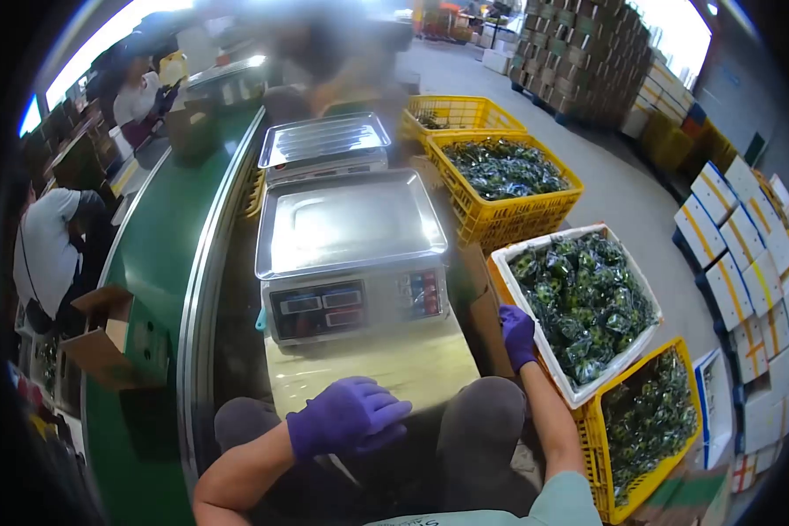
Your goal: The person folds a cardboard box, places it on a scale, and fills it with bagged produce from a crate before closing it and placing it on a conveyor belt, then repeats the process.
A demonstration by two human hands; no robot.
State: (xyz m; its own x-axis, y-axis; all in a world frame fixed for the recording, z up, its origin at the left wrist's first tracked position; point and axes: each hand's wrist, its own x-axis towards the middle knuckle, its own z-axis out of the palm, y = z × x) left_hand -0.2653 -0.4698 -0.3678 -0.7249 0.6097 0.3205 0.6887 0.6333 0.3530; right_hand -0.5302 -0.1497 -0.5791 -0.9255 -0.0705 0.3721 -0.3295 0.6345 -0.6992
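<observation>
My left hand (346,416), in a purple glove, is held over my lap at the front of a pale yellow surface (377,364). Its fingers are stretched out and hold nothing. In front of it stands a digital scale (355,309) with a bare, shiny metal pan (349,223). My right hand (518,337), also gloved in purple, has its fingers curled at the left edge of a white foam box (548,361); its fingertips are partly hidden. Dark green, plastic-wrapped produce (583,302) fills that box.
A green conveyor belt (153,272) runs along the left, carrying an open cardboard box (131,346). Yellow crates (491,215) of produce stand on the right, one (596,438) nearer me. A second scale (324,145) is behind. Stacked white boxes (728,254) line the far right; people sit beyond the belt.
</observation>
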